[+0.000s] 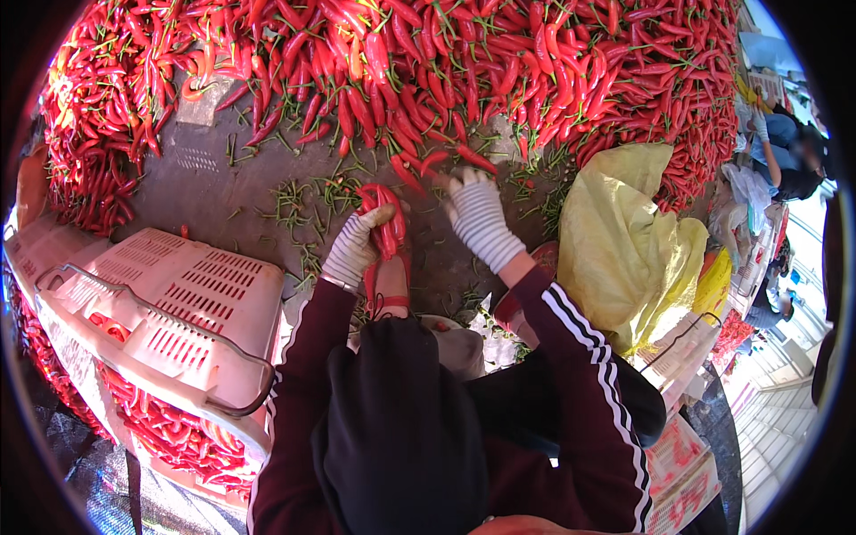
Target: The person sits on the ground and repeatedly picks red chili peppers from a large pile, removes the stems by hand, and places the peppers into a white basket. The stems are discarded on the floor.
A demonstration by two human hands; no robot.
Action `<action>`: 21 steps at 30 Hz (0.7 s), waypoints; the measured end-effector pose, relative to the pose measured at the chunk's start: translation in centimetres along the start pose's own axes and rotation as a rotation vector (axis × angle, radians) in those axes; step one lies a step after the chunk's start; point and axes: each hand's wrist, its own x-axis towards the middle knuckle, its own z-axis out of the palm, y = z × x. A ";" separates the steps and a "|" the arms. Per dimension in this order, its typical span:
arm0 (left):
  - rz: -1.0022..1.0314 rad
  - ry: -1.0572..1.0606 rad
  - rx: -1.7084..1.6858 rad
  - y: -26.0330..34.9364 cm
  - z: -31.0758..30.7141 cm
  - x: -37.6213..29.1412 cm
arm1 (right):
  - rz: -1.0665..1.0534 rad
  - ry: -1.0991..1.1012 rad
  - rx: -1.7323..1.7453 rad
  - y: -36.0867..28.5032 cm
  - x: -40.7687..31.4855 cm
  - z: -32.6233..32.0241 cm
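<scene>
My left hand (356,246), in a white striped glove with bare fingertips, grips a small bunch of red chili peppers (386,224) above my shoe. To its right, my right hand (480,210), in a matching glove, is just below the edge of a large heap of red chili peppers (468,63). Its fingertips are blurred, with a blurred reddish patch beside them, so I cannot tell whether they hold anything. Loose green pepper stems (294,204) lie scattered on the dark ground (200,180) around my hands.
On my left, a pale plastic crate (234,281) with slotted walls and a metal handle stands near more peppers. A yellowish woven sack (618,247) lies to my right, by another crate (675,348). Farther right, other people (782,144) sit among bags and crates.
</scene>
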 end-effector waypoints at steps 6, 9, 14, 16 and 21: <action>0.008 0.039 -0.059 -0.1 -0.1 0.1 | 0.059 0.307 -0.111 2.5 5.6 2.5; 0.279 0.063 0.238 -0.8 1.5 0.2 | 0.250 0.186 -0.030 0.6 3.0 2.4; 0.405 -0.067 0.354 -2.3 3.4 0.5 | 0.080 0.074 0.444 -1.4 -3.0 0.1; 0.178 -0.124 0.169 -2.2 2.7 0.3 | -0.145 0.053 0.521 -1.4 -4.1 -0.5; -0.020 -0.153 0.013 -1.5 0.1 -0.3 | -0.004 0.251 -0.086 1.3 -0.3 -0.6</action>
